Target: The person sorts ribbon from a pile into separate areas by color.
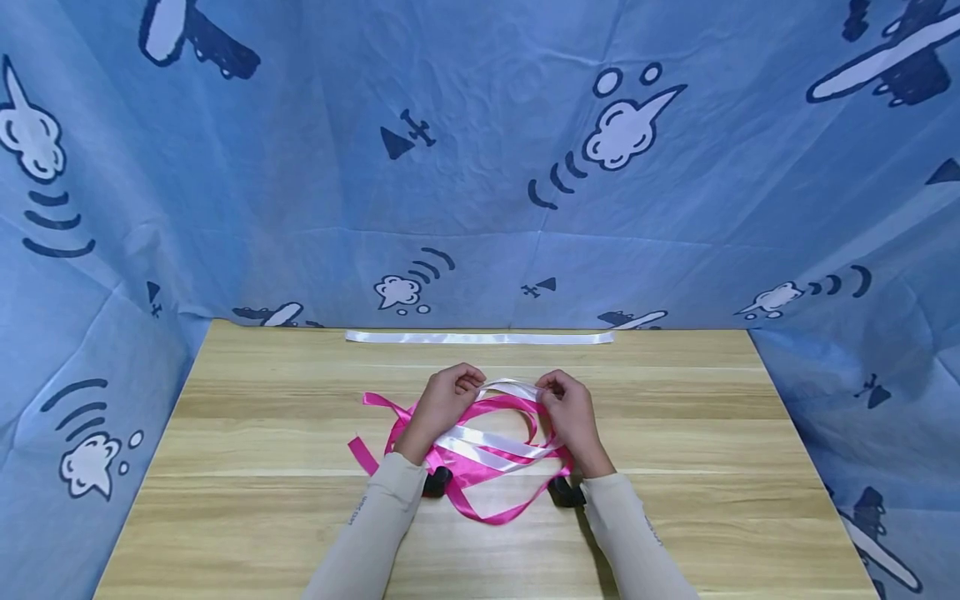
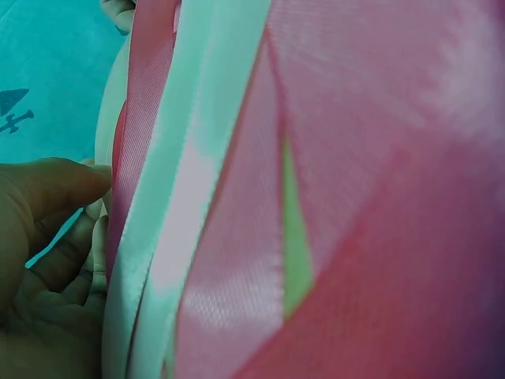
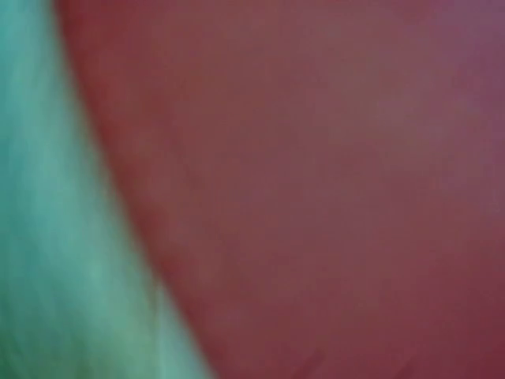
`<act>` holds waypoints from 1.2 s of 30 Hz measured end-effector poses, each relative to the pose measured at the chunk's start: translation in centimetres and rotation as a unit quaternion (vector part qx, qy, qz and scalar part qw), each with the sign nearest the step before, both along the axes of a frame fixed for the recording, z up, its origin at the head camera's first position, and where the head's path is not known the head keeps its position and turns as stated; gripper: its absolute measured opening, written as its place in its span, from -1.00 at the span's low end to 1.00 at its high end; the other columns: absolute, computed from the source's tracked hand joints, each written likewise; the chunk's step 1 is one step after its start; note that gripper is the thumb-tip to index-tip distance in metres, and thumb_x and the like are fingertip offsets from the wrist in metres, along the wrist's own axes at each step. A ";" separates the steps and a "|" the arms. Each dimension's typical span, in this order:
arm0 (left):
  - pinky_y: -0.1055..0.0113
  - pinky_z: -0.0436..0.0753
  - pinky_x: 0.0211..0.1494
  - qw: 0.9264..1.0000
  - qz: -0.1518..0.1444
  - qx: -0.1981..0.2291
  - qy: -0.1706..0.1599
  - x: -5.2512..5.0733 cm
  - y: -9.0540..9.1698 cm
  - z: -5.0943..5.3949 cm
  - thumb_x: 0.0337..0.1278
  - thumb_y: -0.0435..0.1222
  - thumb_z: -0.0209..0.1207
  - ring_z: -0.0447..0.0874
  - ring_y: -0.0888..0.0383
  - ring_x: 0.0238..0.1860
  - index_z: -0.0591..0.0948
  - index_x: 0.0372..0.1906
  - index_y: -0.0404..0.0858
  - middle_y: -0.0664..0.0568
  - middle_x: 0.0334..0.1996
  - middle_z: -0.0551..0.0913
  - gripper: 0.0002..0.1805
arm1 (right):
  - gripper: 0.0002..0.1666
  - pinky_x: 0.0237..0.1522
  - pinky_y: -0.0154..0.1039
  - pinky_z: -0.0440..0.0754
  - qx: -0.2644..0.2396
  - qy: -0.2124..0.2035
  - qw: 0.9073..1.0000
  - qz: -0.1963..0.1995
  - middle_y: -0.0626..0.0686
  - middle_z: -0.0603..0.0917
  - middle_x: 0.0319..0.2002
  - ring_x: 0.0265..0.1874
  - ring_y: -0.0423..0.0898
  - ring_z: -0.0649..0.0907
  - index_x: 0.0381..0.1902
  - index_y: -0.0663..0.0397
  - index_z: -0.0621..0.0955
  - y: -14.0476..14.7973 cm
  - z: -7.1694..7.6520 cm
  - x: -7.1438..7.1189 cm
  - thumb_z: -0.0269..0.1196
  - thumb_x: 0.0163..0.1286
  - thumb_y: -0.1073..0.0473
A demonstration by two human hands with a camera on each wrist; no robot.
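A tangled heap of pink ribbon and white ribbon lies between the two forearms. At its far side, my left hand pinches a white strand between thumb and curled fingers; in the left wrist view the left hand has its thumb against the ribbon edge. My right hand pinches the same white part a short way to the right, fingers curled. Between the hands the strand bows slightly away. Blurred pink ribbon fills most of the right wrist view, hiding the right hand there.
A flat white strip lies along the far edge of the wooden table. Two pink ribbon ends stick out left of the heap. Blue patterned cloth hangs behind and at both sides.
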State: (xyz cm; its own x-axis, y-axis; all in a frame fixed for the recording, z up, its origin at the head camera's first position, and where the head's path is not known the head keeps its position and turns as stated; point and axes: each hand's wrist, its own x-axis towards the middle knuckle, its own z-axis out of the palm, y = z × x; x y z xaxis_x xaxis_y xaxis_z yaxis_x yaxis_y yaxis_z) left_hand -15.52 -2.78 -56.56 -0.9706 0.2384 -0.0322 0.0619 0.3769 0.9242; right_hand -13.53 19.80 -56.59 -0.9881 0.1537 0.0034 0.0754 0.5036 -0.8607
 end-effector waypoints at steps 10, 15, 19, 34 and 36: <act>0.33 0.70 -0.09 1.000 0.011 -0.022 -0.001 0.0 0.1 0.0 0.34 -0.42 0.32 0.65 0.19 -0.27 0.76 -0.16 -0.26 -0.05 -0.24 0.74 -0.93 | -0.89 -0.05 -0.30 0.62 -0.008 -0.014 1.000 -0.015 0.22 0.75 -0.18 -0.15 0.06 0.66 -0.19 0.23 0.70 0.2 0.9 0.2 0.25 0.42 0.43; 0.34 0.70 -0.10 0.999 0.008 -0.034 0.012 0.0 0.0 0.0 0.33 -0.40 0.33 0.64 0.21 -0.27 0.78 -0.22 -0.27 -0.03 -0.25 0.71 -0.95 | -0.91 -0.01 -0.24 0.61 -0.008 -0.010 1.000 -0.016 0.24 0.75 -0.19 -0.11 0.09 0.69 -0.19 0.26 0.70 0.2 1.5 0.4 0.26 0.40 0.43; 0.32 0.70 -0.07 1.000 0.010 -0.022 0.012 0.2 -0.1 0.3 0.33 -0.39 0.33 0.66 0.19 -0.26 0.78 -0.21 -0.26 -0.04 -0.26 0.74 -0.95 | -0.90 -0.08 -0.34 0.59 -0.010 -0.002 1.000 -0.016 0.26 0.75 -0.19 -0.13 0.07 0.68 -0.19 0.27 0.70 0.4 2.1 0.7 0.25 0.42 0.42; 0.34 0.71 -0.03 0.999 0.024 0.010 0.022 1.4 -1.0 3.0 0.33 -0.36 0.34 0.69 0.19 -0.24 0.79 -0.15 -0.19 -0.01 -0.21 0.80 -0.92 | -0.93 0.27 0.18 0.64 -0.026 0.050 0.998 -0.012 0.31 0.76 -0.15 0.04 0.22 0.73 -0.19 0.31 0.69 0.7 4.4 1.7 0.29 0.41 0.43; 0.28 0.71 0.03 0.999 0.029 0.009 0.029 1.6 -1.0 3.5 0.33 -0.35 0.34 0.69 0.16 -0.20 0.79 -0.15 -0.17 0.00 -0.19 0.80 -0.91 | -0.93 0.33 0.23 0.58 -0.031 0.060 0.998 -0.010 0.33 0.76 -0.14 0.06 0.23 0.72 -0.20 0.33 0.70 0.8 4.5 1.8 0.29 0.40 0.44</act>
